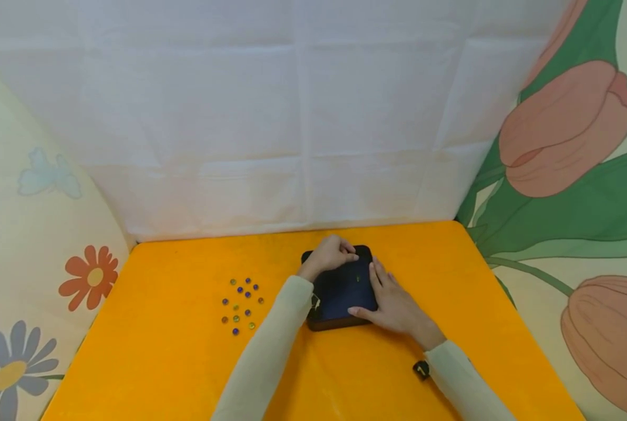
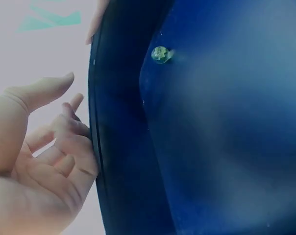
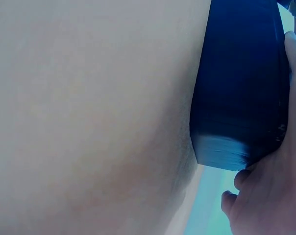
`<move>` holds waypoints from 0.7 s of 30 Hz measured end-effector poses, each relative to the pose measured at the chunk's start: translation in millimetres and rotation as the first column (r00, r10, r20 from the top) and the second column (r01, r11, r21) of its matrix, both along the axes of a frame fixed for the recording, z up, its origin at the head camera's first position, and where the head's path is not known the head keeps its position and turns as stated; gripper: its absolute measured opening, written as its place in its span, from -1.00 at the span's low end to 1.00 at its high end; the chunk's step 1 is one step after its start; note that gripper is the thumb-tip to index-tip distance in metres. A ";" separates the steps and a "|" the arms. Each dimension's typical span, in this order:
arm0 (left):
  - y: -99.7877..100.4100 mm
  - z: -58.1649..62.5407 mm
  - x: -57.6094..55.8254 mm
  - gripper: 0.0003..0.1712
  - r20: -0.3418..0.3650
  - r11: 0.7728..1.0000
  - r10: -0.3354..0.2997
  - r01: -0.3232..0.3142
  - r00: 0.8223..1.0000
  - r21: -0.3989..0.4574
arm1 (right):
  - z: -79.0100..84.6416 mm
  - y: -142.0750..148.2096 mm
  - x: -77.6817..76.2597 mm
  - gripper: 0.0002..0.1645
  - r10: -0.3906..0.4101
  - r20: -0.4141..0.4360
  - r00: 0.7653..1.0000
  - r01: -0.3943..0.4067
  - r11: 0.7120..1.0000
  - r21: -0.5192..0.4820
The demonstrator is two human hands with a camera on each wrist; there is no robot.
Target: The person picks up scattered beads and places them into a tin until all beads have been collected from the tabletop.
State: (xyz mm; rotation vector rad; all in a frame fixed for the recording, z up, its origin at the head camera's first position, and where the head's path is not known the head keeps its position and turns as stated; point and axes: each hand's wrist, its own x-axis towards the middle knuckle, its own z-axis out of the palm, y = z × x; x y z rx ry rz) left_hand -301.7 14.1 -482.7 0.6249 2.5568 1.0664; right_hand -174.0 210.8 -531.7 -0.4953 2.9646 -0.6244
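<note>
A dark, shallow tray with rounded corners [image 1: 340, 295] sits toward the back of the table, its inside blue in the left wrist view. One greenish glass marble [image 2: 160, 55] lies in it, close to the inner wall. My left hand [image 1: 331, 254] is over the tray's far left part, thumb extended and fingers loosely bent; in the left wrist view those fingers are right at the rim and no object shows in them. My right hand [image 1: 398, 307] holds the tray's near right corner, thumb over the near rim and fingers along the right side. The tray's outer wall [image 3: 241, 88] shows in the right wrist view.
Several loose glass marbles [image 1: 240, 290], blue, green and amber, lie spread on the yellow tabletop [image 1: 161, 351] left of the tray. A white cloth [image 1: 240, 117] hangs behind the table, with flower-printed cloths [image 1: 555, 234] at the sides.
</note>
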 end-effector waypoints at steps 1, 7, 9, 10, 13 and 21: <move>-0.4 1.0 0.7 -0.67 -0.002 1.000 -0.007 0.007 1.000 0.001 | 0.3 0.0 0.0 0.48 -0.001 0.001 1.000 0.001 1.000 -0.001; -4.6 6.5 6.2 -0.70 -0.022 0.999 -0.041 0.041 0.999 0.010 | 2.1 -0.7 -0.1 0.48 0.001 0.001 1.000 -0.001 1.000 -0.007; -7.2 8.8 9.0 -0.72 -0.027 0.999 -0.047 0.048 0.999 0.010 | 2.5 -0.9 -0.1 0.48 0.003 0.001 1.000 -0.003 1.000 -0.006; -8.6 10.1 10.3 -0.73 -0.027 0.999 -0.050 0.051 0.998 0.010 | 2.6 -0.8 -0.1 0.48 0.003 0.002 1.000 -0.003 1.000 -0.006; -13.8 12.3 13.6 -0.76 -0.036 0.998 -0.057 0.057 0.998 0.005 | 2.6 -0.2 0.0 0.48 0.003 0.001 1.000 -0.003 1.000 -0.006; -29.7 17.2 21.6 -0.77 -0.063 0.997 -0.075 0.076 0.995 0.013 | 2.0 1.0 0.4 0.50 -0.003 0.016 1.000 0.003 1.000 -0.010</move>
